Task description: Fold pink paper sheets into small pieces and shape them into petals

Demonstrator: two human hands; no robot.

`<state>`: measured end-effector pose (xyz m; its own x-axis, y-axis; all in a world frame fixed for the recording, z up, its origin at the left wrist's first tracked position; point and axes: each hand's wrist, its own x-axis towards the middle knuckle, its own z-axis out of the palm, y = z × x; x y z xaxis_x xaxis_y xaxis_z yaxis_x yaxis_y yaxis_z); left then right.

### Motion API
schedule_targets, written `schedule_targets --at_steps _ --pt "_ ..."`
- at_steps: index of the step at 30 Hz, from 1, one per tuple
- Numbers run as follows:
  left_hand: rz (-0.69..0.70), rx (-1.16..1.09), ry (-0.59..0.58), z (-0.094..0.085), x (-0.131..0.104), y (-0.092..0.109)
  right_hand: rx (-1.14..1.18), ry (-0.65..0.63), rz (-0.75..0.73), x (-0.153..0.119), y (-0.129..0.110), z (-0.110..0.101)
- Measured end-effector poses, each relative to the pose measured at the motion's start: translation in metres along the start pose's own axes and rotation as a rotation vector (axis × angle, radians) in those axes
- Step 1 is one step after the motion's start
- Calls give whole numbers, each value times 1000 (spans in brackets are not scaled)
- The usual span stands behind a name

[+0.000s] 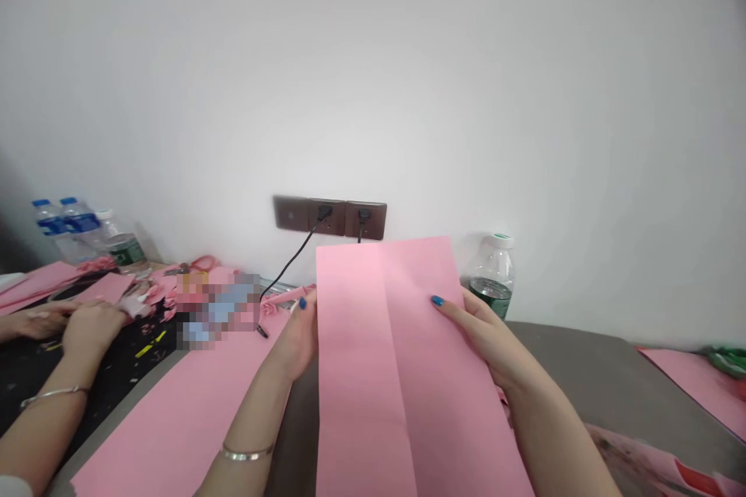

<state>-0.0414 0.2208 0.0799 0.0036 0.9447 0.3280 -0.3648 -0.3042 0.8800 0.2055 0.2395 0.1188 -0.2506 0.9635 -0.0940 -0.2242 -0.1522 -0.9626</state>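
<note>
The right hand [478, 326] pinches the creased pink paper sheet [361, 380] at its two o'clock edge, thumb on the front, other fingers behind. The left hand [300, 338] supports its nine o'clock edge; its fingers are hidden, so whether they pinch cannot be told. The sheet stands raised at six o'clock in the view, a lengthwise crease down its front. Around it, a white-capped plastic bottle [495, 276] is at two o'clock, wall sockets [348, 219] at eleven, and a co-worker's hands [96, 330] at nine, well apart.
</note>
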Motion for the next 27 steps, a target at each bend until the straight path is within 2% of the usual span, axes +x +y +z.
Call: schedule_targets --at_steps 5,10,15,20,22,25,27 --pt "-199 34 55 -12 2 -11 -36 -35 25 13 15 -6" --pt "-195 90 109 -18 5 -14 -33 -103 -48 22 25 -11" --pt "-244 163 91 -29 4 -13 -87 -136 -124 24 27 -17" --pt "-300 369 -56 -39 1 -2 -171 -100 -142 23 24 -23" --pt "-328 343 -146 -41 0 2 -147 -128 -147 24 24 -25" --pt "-382 189 -297 -45 0 5 -79 -158 -135 25 25 -27" --pt "-391 185 -318 -45 1 4 -70 -147 -130 26 27 -28"
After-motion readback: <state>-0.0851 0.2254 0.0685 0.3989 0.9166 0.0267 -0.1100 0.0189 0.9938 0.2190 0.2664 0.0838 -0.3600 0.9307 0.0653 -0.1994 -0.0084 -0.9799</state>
